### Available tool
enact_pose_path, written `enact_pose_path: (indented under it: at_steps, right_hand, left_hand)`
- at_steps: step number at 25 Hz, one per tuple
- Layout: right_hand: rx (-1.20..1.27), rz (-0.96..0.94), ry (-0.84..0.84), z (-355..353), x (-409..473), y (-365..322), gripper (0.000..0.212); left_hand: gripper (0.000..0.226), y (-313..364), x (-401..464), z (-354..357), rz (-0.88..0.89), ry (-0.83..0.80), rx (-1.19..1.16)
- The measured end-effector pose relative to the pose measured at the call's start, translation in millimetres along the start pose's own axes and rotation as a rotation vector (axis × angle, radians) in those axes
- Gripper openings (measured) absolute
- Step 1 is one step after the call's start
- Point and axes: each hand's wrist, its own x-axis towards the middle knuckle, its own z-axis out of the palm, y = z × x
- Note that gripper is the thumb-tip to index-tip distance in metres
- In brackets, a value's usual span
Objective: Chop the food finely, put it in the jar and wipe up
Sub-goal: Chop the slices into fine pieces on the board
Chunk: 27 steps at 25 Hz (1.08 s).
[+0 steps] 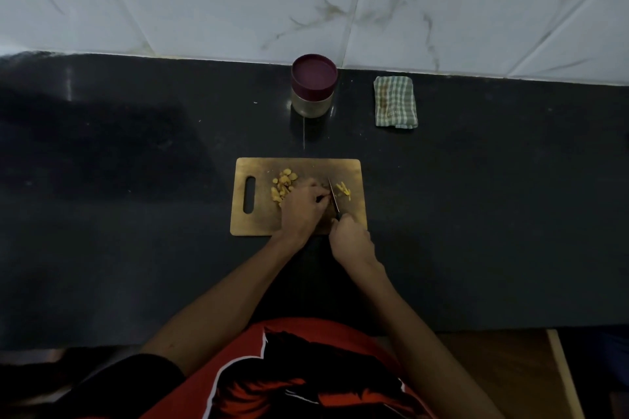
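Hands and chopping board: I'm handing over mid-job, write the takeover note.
Right hand grips the knife, blade down on the chopping board.
Left hand steadies food at the blade.
Uncut slices lie left of the hands, finer strips right of the blade.
Jar behind the board, lid on.
Folded cloth right of the jar.
Left: finish chopping, fill the jar, wipe.

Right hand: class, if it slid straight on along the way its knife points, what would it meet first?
Probably the small yellow cut pieces beside the blade of the knife that the right hand grips; past them, bare cutting board. Depth is unclear.
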Motion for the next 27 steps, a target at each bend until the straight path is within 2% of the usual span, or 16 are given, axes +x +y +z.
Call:
enact_pose_path:
  at_steps: [4, 11, 16, 27]
  right_hand:
    - [0.000, -0.002, 0.023, 1.1, 1.3, -4.2, 0.032]
    - [-0.042, 0.036, -0.007, 17.7, -29.4, 31.9, 0.031]
    - [0.011, -0.038, 0.066, 13.3, -14.6, 13.7, 0.029]
    - [0.075, -0.006, 0.070, 12.2, -13.1, 10.6, 0.030]
  left_hand:
    - [0.017, 2.8, -3.9, -0.6, -0.038, 0.028, -0.015]
    - [0.019, 1.7, -4.4, -1.1, -0.045, 0.008, -0.009]
    - [0.018, 3.8, -5.9, -2.4, -0.050, 0.024, -0.002]
    - [0.021, 4.2, -7.7, -1.6, -0.046, 0.036, 0.027]
